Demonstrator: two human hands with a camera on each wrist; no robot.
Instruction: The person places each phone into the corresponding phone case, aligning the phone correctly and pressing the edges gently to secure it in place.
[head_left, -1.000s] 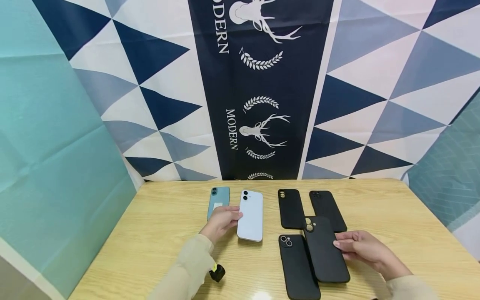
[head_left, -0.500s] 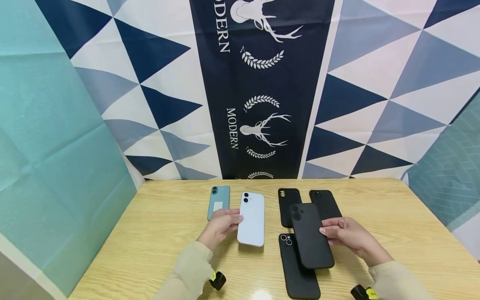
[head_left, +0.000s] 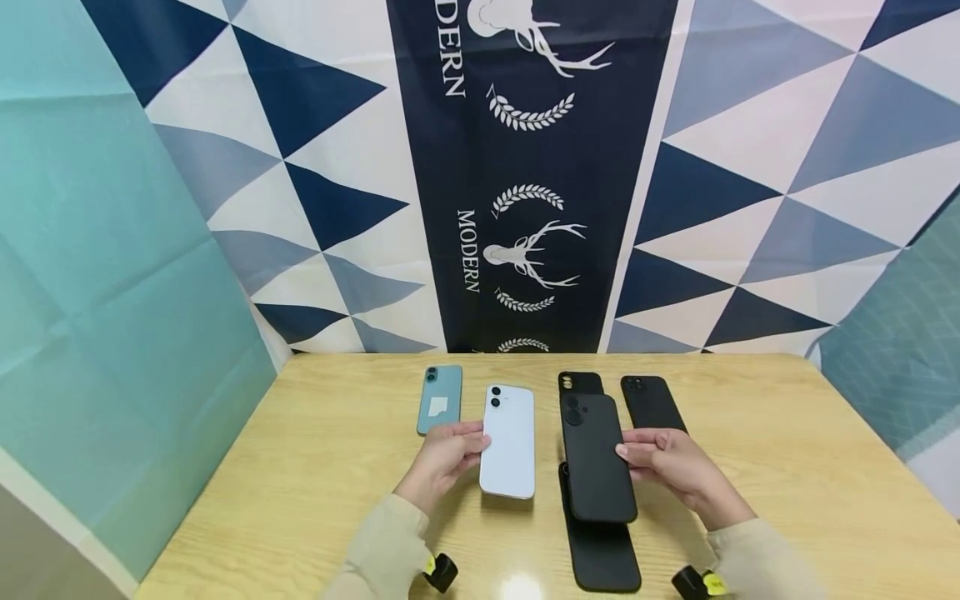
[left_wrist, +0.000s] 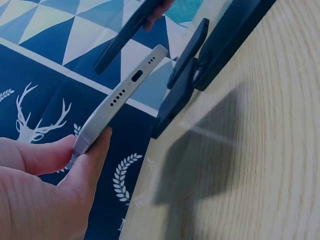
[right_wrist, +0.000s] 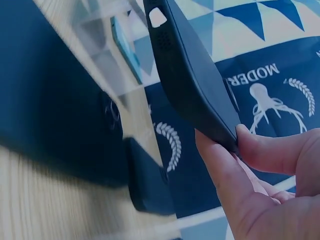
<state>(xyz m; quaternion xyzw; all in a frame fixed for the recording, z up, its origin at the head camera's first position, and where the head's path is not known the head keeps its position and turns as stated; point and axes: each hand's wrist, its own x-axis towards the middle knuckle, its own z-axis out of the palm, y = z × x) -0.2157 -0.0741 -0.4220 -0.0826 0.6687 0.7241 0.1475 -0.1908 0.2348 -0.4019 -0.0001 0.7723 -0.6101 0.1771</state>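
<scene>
In the head view, my left hand (head_left: 444,458) pinches a white phone (head_left: 507,442) by its left long edge, back side up, raised off the table over its shadow. The left wrist view shows that phone's bottom edge (left_wrist: 122,97) with a charging port, thumb and fingers at its side. My right hand (head_left: 675,467) pinches a black phone case (head_left: 598,462) by its right edge. That case hangs over two other cases and partly hides them. Its bottom cutout (right_wrist: 158,18) appears in the right wrist view. A gap separates the white phone from the held case.
Behind my left hand lies a teal phone (head_left: 439,396) with a white sticker. Black cases lie on the wooden table (head_left: 337,450): a back one (head_left: 581,382), a back-right one (head_left: 652,402) and a front one (head_left: 603,558). Patterned cloth (head_left: 345,167) stands behind the table.
My right hand has carried the black case leftward and up, away from the right side and closer to the white phone. The white phone has shifted slightly right in my left hand.
</scene>
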